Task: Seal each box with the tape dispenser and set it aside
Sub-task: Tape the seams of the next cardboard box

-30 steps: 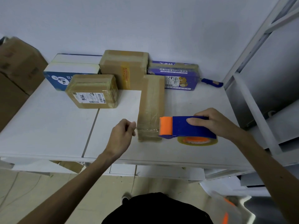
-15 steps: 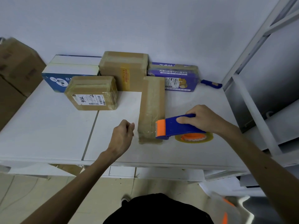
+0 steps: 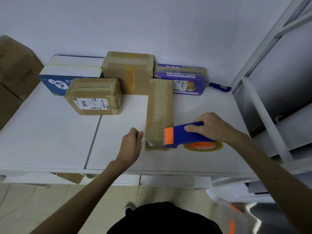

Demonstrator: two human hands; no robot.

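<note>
A long narrow cardboard box (image 3: 160, 108) lies lengthwise on the white table (image 3: 50, 132), its near end toward me. My right hand (image 3: 209, 127) grips a blue tape dispenser (image 3: 185, 135) with an orange head, whose blade end touches the box's near right edge. A yellowish tape roll (image 3: 203, 146) sits under the dispenser. My left hand (image 3: 132, 144) is at the box's near left corner, fingers curled, pinching the free end of clear tape (image 3: 146, 140) stretched across the box.
Behind stand a labelled brown box (image 3: 94, 97), a taller brown box (image 3: 129, 71), a blue and white box (image 3: 70, 73) and a purple box (image 3: 184, 80). A blue handle (image 3: 219, 86) lies by the wall. White shelving (image 3: 270, 98) borders the right; brown cartons (image 3: 15, 71) stand left.
My right hand has brought the dispenser leftward, tilted it and set its orange head against the box's near end. My left hand stayed at the box's near left corner.
</note>
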